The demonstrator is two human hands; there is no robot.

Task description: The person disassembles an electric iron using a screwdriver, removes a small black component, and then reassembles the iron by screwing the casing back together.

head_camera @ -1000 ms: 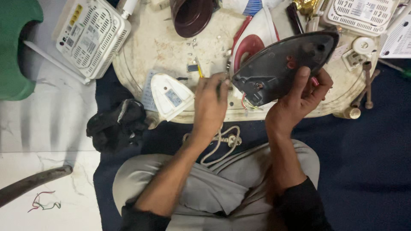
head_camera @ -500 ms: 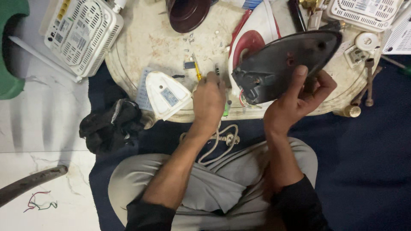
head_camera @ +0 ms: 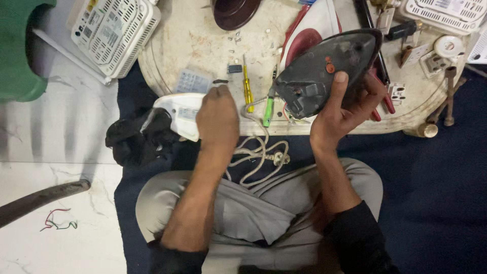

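Right hand point(head_camera: 345, 109) grips dark iron soleplate point(head_camera: 324, 71) over the desk point(head_camera: 193, 35); left hand point(head_camera: 218, 119), fingers loosely curled and holding nothing, sits beside yellow screwdriver point(head_camera: 247, 89).

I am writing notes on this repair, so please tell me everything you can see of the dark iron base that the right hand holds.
The iron base is a dark, pointed plate, dull and stained, apparently metal. Its inner side faces up, with a small red part near the middle and wires at its wide end. The right hand holds it tilted above the table, thumb on top and fingers beneath. A green screwdriver lies at its lower end.
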